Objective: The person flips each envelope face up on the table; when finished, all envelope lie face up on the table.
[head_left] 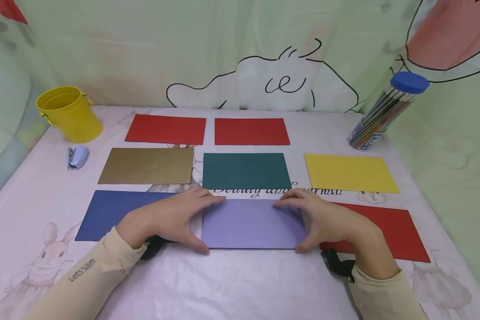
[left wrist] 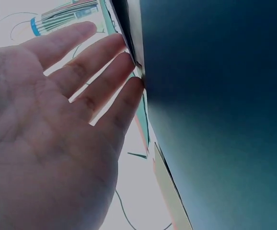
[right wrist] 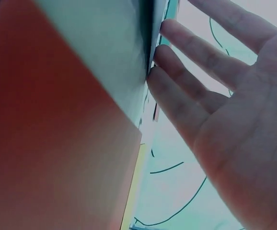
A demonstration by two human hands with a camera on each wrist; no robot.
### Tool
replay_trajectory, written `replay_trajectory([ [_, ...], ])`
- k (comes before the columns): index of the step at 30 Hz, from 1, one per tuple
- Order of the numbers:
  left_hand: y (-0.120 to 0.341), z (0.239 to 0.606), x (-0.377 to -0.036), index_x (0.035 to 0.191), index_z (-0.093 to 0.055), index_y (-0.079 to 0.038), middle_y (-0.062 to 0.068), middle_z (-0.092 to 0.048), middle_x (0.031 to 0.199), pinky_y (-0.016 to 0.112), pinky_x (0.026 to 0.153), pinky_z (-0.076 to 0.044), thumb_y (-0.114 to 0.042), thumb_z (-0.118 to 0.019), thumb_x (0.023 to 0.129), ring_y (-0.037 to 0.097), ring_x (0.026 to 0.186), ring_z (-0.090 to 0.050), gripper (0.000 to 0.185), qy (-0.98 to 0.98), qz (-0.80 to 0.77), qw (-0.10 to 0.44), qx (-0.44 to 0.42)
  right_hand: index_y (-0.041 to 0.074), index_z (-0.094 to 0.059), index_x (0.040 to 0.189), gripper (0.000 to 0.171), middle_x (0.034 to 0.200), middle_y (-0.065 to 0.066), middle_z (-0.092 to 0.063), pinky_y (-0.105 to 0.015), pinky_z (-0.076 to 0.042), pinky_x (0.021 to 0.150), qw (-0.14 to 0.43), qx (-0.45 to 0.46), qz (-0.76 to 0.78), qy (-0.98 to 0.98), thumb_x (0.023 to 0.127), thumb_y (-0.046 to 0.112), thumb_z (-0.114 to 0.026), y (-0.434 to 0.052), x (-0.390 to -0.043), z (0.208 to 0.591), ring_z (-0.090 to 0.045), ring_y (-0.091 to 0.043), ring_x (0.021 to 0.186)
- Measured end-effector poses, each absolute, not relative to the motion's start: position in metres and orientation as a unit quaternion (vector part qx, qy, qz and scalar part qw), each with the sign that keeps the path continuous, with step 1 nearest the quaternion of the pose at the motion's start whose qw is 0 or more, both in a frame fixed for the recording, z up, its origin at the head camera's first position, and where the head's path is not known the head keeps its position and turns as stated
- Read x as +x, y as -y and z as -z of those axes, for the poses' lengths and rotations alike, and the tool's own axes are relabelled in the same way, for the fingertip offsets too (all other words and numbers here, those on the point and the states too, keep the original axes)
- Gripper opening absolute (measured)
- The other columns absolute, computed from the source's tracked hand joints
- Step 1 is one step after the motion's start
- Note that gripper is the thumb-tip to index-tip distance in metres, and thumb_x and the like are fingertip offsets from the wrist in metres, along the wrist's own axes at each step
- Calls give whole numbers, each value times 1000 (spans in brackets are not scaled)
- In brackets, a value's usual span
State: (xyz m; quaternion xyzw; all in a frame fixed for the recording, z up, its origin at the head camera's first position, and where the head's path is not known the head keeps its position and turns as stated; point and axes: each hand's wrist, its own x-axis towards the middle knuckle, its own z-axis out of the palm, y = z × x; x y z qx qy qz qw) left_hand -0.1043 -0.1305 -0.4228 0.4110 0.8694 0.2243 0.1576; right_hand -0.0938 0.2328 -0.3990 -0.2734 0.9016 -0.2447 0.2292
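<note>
A lavender card (head_left: 254, 224) lies flat on the table in front of me, one long side facing me. My left hand (head_left: 172, 218) is at its left end, thumb at the near corner and index fingertip at the far one. At the right end my right hand (head_left: 328, 218) mirrors this, touching the edge with fingertips and thumb. Both wrist views show the fingers (left wrist: 112, 96) fairly straight, tips down by the card. Beneath the left wrist lies a blue card (head_left: 112, 213), partly covered; a red card (head_left: 396, 231) is partly behind the right hand.
Beyond are a gold card (head_left: 146, 166), a dark green card (head_left: 246, 171) and a yellow card (head_left: 352, 173), with two red cards (head_left: 166, 130) farther back. A yellow bucket (head_left: 74, 120) and small lilac stapler (head_left: 78, 157) stand left. A blue-lidded pencil tube (head_left: 384, 113) stands back right.
</note>
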Motion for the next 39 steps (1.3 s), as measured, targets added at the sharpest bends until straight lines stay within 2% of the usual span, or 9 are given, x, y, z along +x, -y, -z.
replay_trajectory([
  [7,136,418,-106,153,-44,-17,-4,-52,140,40,104,-41,-56,-84,74,15,127,-45,97,-860,-252,161,413,20,-55,142,82,143,2,-49,-53,-41,106,233,-268,279,-892,69,28,-92,-239,-92,394,-45,-25,131],
  [11,141,416,-108,156,-41,-25,-9,-59,136,40,105,-41,-57,-78,81,9,127,-49,89,-850,-282,167,411,21,-50,147,85,138,6,-56,-53,-42,105,224,-272,318,-880,72,22,-89,-245,-94,393,-50,-21,130],
  [14,143,414,-109,158,-33,-33,-11,-61,134,42,108,-39,-57,-72,88,6,129,-50,84,-844,-303,181,403,27,-41,154,91,134,6,-62,-55,-43,103,208,-277,354,-869,76,19,-88,-250,-96,392,-54,-19,127],
  [20,148,411,-114,161,-24,-36,-11,-64,130,49,104,-42,-45,-62,98,6,123,-56,74,-829,-355,195,385,38,-26,159,91,121,6,-69,-65,-40,101,180,-262,384,-867,87,25,-81,-252,-95,388,-62,-23,119],
  [25,150,411,-117,161,-18,-38,-11,-69,118,46,98,-48,-37,-56,103,5,110,-64,70,-830,-389,177,358,40,-21,160,87,110,8,-73,-50,-51,94,149,-224,383,-884,93,26,-75,-248,-94,386,-68,-15,107],
  [27,149,411,-117,162,-14,-37,-10,-70,99,40,86,-52,-37,-54,104,6,92,-66,71,-837,-392,160,347,41,-21,160,87,107,7,-73,-40,-55,89,134,-215,388,-886,93,24,-74,-247,-95,388,-69,-11,102],
  [31,144,413,-117,163,-4,-31,-2,-58,72,34,62,-45,-32,-56,105,12,63,-51,78,-844,-395,130,338,42,-22,159,90,100,5,-74,-31,-56,80,87,-219,382,-894,92,18,-76,-244,-99,393,-70,-8,93],
  [35,138,417,-118,162,8,-24,-6,-67,77,31,68,-50,-18,-65,100,11,66,-62,96,-834,-410,112,353,37,-23,161,92,85,2,-65,-31,-56,69,52,-213,356,-908,90,18,-78,-240,-100,394,-68,-14,78],
  [39,136,420,-119,160,17,-28,-8,-71,83,30,72,-53,-10,-72,94,11,72,-70,112,-823,-427,119,356,33,-22,162,96,79,-3,-60,-31,-57,68,62,-198,350,-913,87,22,-81,-238,-101,393,-67,-16,73],
])
